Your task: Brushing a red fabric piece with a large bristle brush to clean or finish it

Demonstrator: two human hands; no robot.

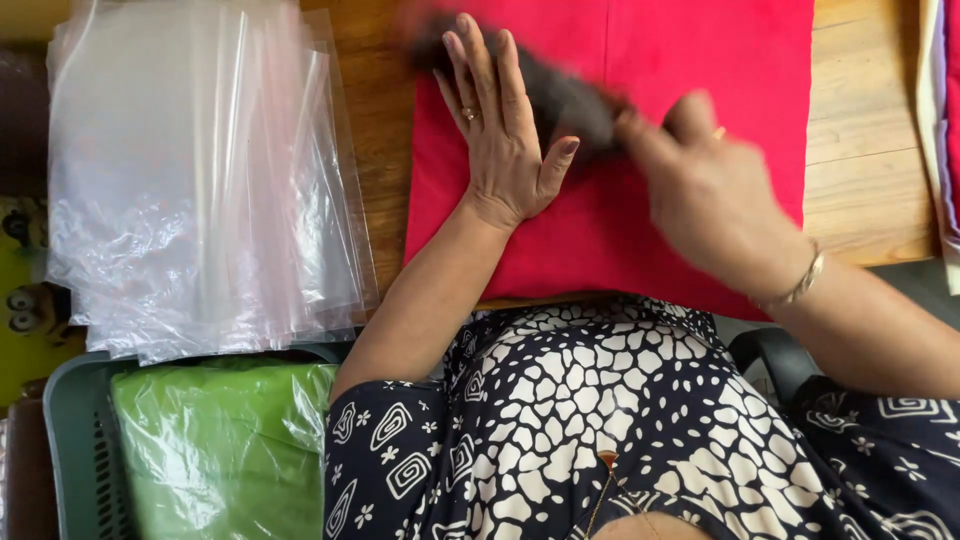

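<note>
**Dark brush sweeping a red cloth under two hands**

Head view: the left hand (500, 130) is lying flat, fingers spread and released, pressing on a folded red cloth (690, 60) that is resting on a wooden table (860, 140). The right hand (705, 195) is blurring with motion, clenched around one end of a dark, fuzzy brush-like thing (560, 95). Its long axis is running diagonally from the right hand up and away, passing just behind the left fingers, so the right hand is gripping it while the left is only touching the cloth beside it. The cloth is looking smooth, matte and rectangular. Well to the left of the left hand, a glossy stack of clear plastic bags (200, 170) is lying; nearer the body, a grey basket (70, 440) is holding a green bagged bundle (225, 450).
</note>
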